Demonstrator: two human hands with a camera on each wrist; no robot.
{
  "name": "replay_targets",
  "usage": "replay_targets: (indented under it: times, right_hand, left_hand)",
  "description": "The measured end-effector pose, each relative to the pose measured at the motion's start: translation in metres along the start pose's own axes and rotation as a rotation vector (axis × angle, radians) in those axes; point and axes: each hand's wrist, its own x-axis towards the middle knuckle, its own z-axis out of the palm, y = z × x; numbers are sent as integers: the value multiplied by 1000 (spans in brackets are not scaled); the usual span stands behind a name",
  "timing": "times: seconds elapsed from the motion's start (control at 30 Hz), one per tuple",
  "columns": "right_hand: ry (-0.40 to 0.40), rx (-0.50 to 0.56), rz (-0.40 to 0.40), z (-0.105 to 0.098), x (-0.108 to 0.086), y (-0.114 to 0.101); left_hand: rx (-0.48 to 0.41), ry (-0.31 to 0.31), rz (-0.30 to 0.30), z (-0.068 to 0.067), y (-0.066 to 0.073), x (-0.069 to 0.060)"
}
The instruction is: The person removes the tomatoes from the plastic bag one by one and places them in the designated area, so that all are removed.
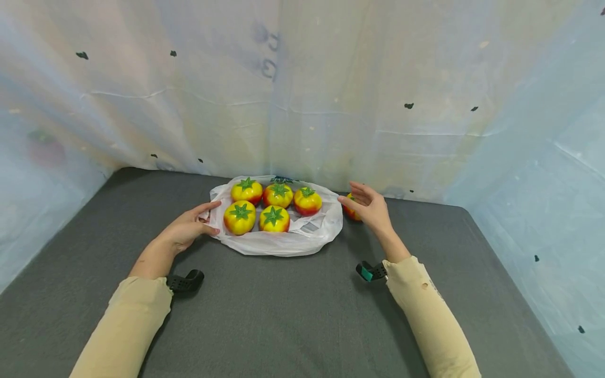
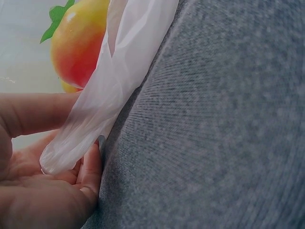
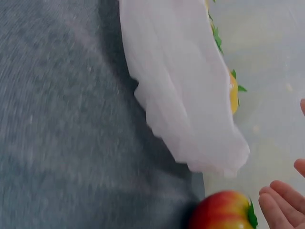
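A white plastic bag (image 1: 283, 247) lies with its mouth spread wide, and several glossy yellow-and-red toy tomatoes (image 1: 240, 217) with green star-shaped leaves sit inside it. At the bag's left end my left hand (image 1: 186, 226) holds the edge between thumb and fingers. The left wrist view shows the gathered plastic (image 2: 81, 133) lying inside the curled fingers. My right hand (image 1: 371, 210), fingers apart, hovers beside another toy tomato (image 3: 221, 212) just right of the bag. In the head view that hand partly hides this tomato; in the right wrist view a small gap separates them.
The dark grey cloth-covered table (image 1: 283, 315) extends toward the viewer. A pale translucent sheet (image 1: 331, 105) hangs behind the table's far edge and continues along both sides. Black wrist mounts (image 1: 185, 282) stick out inward from both forearms. A blurred reddish shape (image 1: 44, 147) shows through the left sheet.
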Motion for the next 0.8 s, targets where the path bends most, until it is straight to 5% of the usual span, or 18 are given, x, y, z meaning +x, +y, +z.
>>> replay_targets:
  times: [0.8]
  right_hand:
    - [-122, -9, 56, 43, 10, -17]
  left_hand:
    - [-1, -17, -13, -2, 0, 0]
